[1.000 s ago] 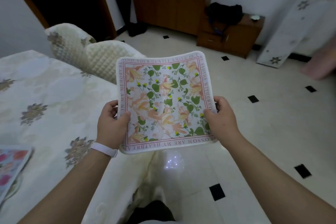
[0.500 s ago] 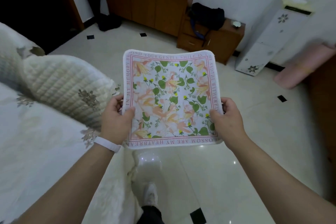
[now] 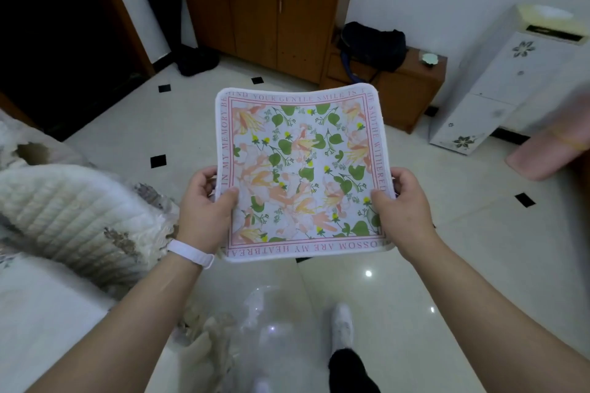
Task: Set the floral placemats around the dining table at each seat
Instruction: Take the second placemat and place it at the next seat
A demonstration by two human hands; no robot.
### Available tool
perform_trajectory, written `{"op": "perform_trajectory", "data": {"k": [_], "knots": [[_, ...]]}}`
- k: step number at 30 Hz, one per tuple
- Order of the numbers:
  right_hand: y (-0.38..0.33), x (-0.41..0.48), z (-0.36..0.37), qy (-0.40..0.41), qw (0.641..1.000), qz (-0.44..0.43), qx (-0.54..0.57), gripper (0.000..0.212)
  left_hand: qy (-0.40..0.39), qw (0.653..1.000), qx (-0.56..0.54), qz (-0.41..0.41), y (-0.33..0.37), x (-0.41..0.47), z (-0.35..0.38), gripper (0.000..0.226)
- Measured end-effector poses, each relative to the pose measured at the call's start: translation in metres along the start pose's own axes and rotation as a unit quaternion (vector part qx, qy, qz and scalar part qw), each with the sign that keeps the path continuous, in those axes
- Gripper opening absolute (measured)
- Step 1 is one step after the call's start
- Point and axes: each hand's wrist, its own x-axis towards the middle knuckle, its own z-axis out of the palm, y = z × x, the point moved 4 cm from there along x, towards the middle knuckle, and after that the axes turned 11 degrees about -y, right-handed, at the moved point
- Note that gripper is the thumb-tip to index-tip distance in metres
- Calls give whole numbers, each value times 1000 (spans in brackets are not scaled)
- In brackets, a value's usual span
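Head cam looks down on a floral mat [image 3: 303,169] held out flat in front of the person, above the tiled floor [image 3: 447,249] and not over the table. L hand [image 3: 204,204] pinches the mat's left edge, thumb on top and fingers curled under; R hand [image 3: 402,204] does the same on the right edge. Both are closed on the mat, well apart, one per side. White band [image 3: 191,254] on the L wrist. Mat sags a little between the grips and its far edge curls up, so I judge it soft and floppy.

Table [image 3: 41,313] with its pale cloth sits at lower left, with a quilted chair back [image 3: 73,217] just beside it. One shoe [image 3: 342,325] shows below the mat, so the person is prob walking round to a seat — that's a guess. No other mat is in view, so can't tell how many seats are done.

Risks from here:
- grip is only at the near half of each side, so the far half could fold or flop when lowered, leaving the mat creased or skewed at the seat
- chair back stands between person and table edge; reaching over it could snag the mat or drag the cloth
- loose cloth edge bunches near the floor by the feet — trip or tug hazard
- glossy floor, eyes on the mat, so a slip seems possible
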Motion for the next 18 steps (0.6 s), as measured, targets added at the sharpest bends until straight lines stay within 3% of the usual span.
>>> {"op": "perform_trajectory", "data": {"k": [9,18], "knots": [[-18,151,-28,-119,991,-40,41,27,117,993,17,0,40,71,58,34],[-50,249,17,-222,972,-71,33,29,214,976,33,-2,53,113,42,33]]}}
